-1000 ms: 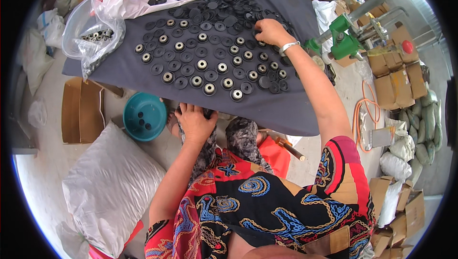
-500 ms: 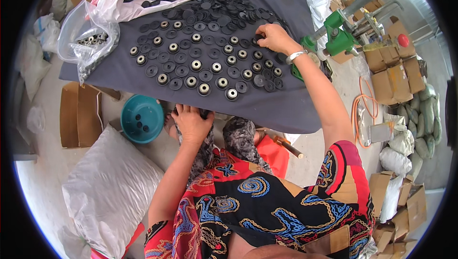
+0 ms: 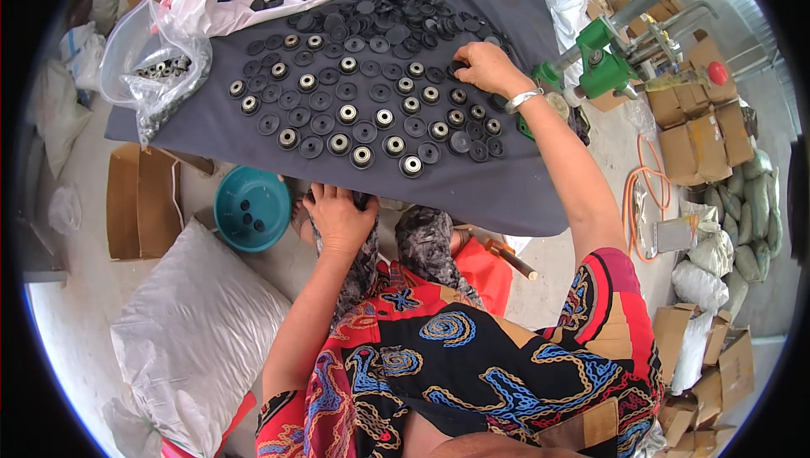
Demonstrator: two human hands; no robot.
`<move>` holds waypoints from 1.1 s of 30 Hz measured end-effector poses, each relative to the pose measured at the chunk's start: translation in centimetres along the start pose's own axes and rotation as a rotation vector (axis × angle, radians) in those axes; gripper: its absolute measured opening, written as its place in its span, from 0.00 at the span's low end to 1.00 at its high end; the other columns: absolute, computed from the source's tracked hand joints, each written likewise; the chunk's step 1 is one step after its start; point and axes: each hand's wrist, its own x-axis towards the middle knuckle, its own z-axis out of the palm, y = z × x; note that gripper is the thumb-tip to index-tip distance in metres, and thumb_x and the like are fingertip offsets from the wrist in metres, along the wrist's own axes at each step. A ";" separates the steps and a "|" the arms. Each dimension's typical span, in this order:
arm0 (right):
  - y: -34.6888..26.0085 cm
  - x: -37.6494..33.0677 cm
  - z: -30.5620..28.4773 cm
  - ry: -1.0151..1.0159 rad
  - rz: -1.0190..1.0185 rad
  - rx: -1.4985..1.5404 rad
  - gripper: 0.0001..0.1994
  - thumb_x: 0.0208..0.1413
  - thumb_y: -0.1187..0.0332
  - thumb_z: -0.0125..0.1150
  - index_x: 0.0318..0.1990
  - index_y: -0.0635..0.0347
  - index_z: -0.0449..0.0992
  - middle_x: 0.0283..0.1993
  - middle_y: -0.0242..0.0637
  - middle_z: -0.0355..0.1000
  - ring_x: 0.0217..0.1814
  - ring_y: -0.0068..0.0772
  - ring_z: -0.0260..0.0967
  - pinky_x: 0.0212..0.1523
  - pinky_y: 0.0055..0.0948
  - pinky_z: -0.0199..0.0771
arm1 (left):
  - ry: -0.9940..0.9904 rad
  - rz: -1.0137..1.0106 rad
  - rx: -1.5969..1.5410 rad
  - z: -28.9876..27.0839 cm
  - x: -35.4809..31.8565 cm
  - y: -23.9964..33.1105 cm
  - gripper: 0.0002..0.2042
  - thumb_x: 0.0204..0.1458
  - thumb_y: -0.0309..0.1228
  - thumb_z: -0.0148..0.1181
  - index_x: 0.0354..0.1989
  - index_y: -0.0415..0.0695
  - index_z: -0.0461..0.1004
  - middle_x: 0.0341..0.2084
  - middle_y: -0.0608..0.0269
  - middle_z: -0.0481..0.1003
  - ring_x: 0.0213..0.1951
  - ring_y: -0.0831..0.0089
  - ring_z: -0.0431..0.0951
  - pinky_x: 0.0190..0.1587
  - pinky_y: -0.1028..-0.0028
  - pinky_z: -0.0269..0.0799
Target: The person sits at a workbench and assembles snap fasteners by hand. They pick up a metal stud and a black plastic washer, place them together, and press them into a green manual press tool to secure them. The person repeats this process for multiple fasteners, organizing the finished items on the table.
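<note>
Over the far right of the dark table cover (image 3: 253, 158), my right hand (image 3: 485, 70) pinches a black plastic disc (image 3: 456, 67) between thumb and fingertips. Around it lie many flat black discs (image 3: 364, 131), several with a shiny metal bearing (image 3: 347, 113) seated in the middle. My left hand (image 3: 339, 217) is low, at the table's near edge by my knee. Its fingers curl round something dark, mostly hidden by the hand and the table edge.
A heap of loose discs (image 3: 396, 15) spills from a white sack (image 3: 194, 6) at the back. On the left sits a clear bag of bearings (image 3: 164, 70). A green hand press (image 3: 601, 70) stands right. A teal basin (image 3: 232, 234) holds several discs beside a bulging white sack (image 3: 194, 314).
</note>
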 end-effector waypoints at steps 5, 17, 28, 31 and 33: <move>0.1 0.2 0.1 -0.004 0.014 0.050 0.16 0.47 0.66 0.64 0.43 0.64 0.80 0.40 0.50 0.78 0.44 0.48 0.76 0.48 0.39 0.74 | 0.010 0.003 -0.005 -0.1 0.0 0.1 0.28 0.35 0.42 0.69 0.46 0.41 0.73 0.47 0.53 0.73 0.54 0.47 0.66 0.51 0.40 0.58; -0.5 0.6 -0.2 0.125 0.030 -0.176 0.15 0.48 0.61 0.66 0.38 0.62 0.79 0.41 0.45 0.77 0.48 0.46 0.74 0.50 0.46 0.66 | 0.036 0.018 0.006 -0.1 0.0 -0.1 0.28 0.35 0.42 0.69 0.46 0.41 0.73 0.46 0.52 0.73 0.53 0.48 0.66 0.51 0.42 0.59; -3.5 0.6 1.3 0.023 -0.093 -0.018 0.13 0.52 0.66 0.61 0.43 0.63 0.79 0.40 0.50 0.77 0.46 0.50 0.74 0.49 0.44 0.72 | 0.031 0.025 0.011 -0.2 0.1 0.1 0.28 0.35 0.42 0.69 0.46 0.42 0.73 0.47 0.53 0.72 0.53 0.48 0.66 0.50 0.44 0.60; -2.8 1.1 1.6 0.054 -0.085 0.012 0.12 0.52 0.69 0.59 0.43 0.64 0.79 0.41 0.50 0.77 0.47 0.51 0.74 0.50 0.44 0.72 | 0.044 0.030 0.023 -0.1 0.1 0.1 0.28 0.35 0.43 0.68 0.46 0.42 0.73 0.47 0.53 0.72 0.53 0.48 0.66 0.50 0.44 0.60; -3.2 0.8 1.2 0.084 -0.035 0.074 0.12 0.53 0.70 0.58 0.44 0.64 0.79 0.41 0.50 0.77 0.48 0.51 0.73 0.51 0.43 0.71 | 0.039 0.023 0.009 -0.1 0.0 0.1 0.28 0.35 0.43 0.68 0.46 0.42 0.73 0.47 0.53 0.72 0.53 0.48 0.66 0.50 0.44 0.60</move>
